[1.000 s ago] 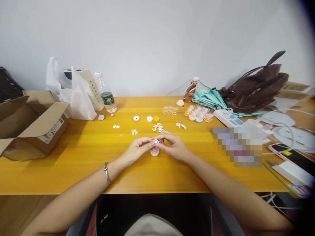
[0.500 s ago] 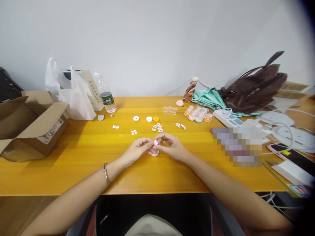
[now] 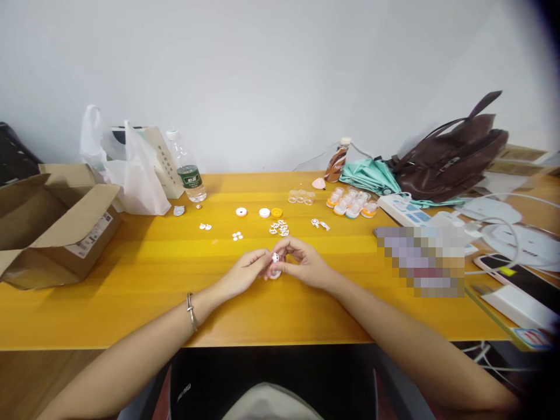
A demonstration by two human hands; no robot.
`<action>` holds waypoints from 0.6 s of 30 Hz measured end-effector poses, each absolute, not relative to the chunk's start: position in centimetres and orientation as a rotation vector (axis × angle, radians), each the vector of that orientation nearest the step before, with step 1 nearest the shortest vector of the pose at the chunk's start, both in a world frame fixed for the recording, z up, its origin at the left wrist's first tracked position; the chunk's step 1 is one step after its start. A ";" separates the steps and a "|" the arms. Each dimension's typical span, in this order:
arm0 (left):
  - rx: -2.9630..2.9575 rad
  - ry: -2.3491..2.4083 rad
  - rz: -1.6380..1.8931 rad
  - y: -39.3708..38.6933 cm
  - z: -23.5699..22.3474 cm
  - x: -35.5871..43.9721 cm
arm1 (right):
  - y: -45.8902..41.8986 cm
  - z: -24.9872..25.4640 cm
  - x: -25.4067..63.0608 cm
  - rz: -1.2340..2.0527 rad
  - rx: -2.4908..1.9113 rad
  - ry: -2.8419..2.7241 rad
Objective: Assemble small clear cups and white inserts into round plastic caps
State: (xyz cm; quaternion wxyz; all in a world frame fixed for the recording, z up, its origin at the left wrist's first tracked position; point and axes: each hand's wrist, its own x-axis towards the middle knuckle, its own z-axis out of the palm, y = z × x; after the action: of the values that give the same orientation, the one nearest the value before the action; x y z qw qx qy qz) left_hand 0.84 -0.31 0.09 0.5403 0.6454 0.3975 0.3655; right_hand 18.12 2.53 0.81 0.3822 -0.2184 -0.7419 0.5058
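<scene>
Honestly, my own fingers hide much of what I hold. My right grip point(image 3: 310, 266) pinches a small white piece point(image 3: 275, 257) between thumb and forefinger, above the table point(image 3: 306, 321), back from the middle of its front edge. My left grip point(image 3: 245, 270) meets it with bent fingers; I cannot tell whether they close on it. Just below, a round pale piece point(image 3: 275, 275) shows only in part, and I can't make out whether it is held or standing. The view cuts off the carton point(image 3: 65, 233) at the table's left end, and a pixelated patch point(image 3: 420, 262) covers something towards the right edge.

Farther towards the back edge I count four small white discs point(image 3: 239, 237), two white tabs point(image 3: 207, 227), two white round parts point(image 3: 264, 213) and one yellow round part point(image 3: 276, 213). Two loose spoked pieces point(image 3: 315, 223) lie right of an overlapping spoked heap point(image 3: 284, 228) I can't count surely. The clear cups point(image 3: 301, 197) and domed pieces point(image 3: 352, 211) overlap too. One water bottle point(image 3: 189, 177) and one brown bottle point(image 3: 336, 163) stand by the back edge.
</scene>
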 end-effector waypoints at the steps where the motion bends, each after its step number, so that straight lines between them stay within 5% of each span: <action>1: 1.560 0.957 0.865 -0.3 0.0 0.8 | 2.5 0.8 18.1 1.280 -0.563 -1.893; 18: 1.766 1.042 0.929 -0.8 0.2 1.2 | 1.9 1.0 17.3 1.430 -0.665 -1.736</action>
State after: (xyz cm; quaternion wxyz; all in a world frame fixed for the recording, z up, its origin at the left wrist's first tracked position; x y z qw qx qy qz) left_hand 1.19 -0.77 0.15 0.4308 0.7079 0.4179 0.3724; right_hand 17.33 1.94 0.96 0.3878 -0.2612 -0.6823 0.5620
